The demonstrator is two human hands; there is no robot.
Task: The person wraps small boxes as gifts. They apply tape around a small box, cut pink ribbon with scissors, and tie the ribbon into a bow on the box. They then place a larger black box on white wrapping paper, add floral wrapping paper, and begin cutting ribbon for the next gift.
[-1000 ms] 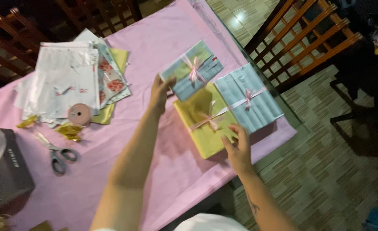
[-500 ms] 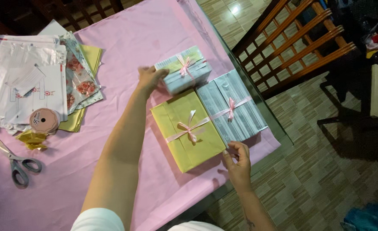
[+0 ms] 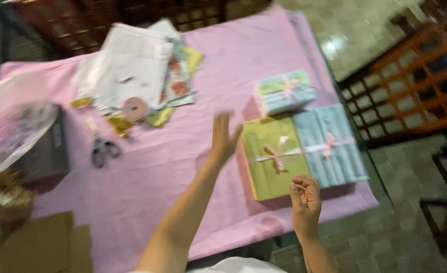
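wrapped gifts [image 3: 276,156]: 3; scissors [image 3: 101,149]: 1; ribbon spool [image 3: 135,108]: 1; paper stack [image 3: 132,65]: 1

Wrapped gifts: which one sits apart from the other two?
The small blue-green gift, farthest up the table. The yellow gift and the blue gift lie side by side, touching.
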